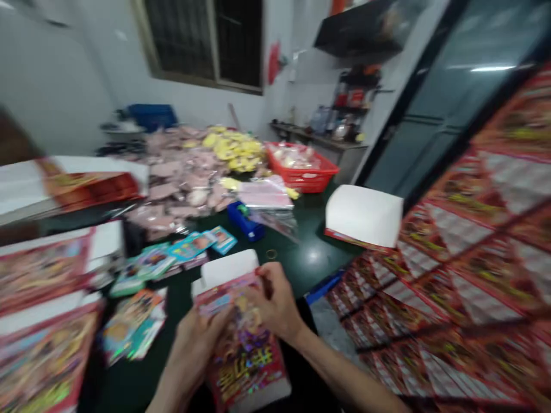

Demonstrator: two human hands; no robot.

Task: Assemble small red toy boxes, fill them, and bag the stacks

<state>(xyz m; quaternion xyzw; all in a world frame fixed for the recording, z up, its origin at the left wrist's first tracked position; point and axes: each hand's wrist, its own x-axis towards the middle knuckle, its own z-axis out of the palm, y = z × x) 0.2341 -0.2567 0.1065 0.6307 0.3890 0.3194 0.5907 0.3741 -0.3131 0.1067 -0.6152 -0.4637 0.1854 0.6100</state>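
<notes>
A red printed cardboard box [247, 355] with shiny yellow lettering is held between both hands, its white top flap [230, 268] standing up. My left hand [200, 338] grips the box's left side, thumb across the front. At the upper right corner, my right hand [275, 301] closes on the same box, fingers bent over its edge. Just beyond the box lie fanned blue and green picture cards [189, 248]. Another pile of colourful cards [135, 324] rests left of my left hand. Motion blur softens the print.
Stacked red boxes [43, 344] fill the left. Many more boxes [447, 275] are stacked along the right. Behind lie pink packets [181, 172], yellow pieces [235, 149], a red basket [301, 172], a blue tape dispenser [245, 221] and a white-flapped box [364, 215].
</notes>
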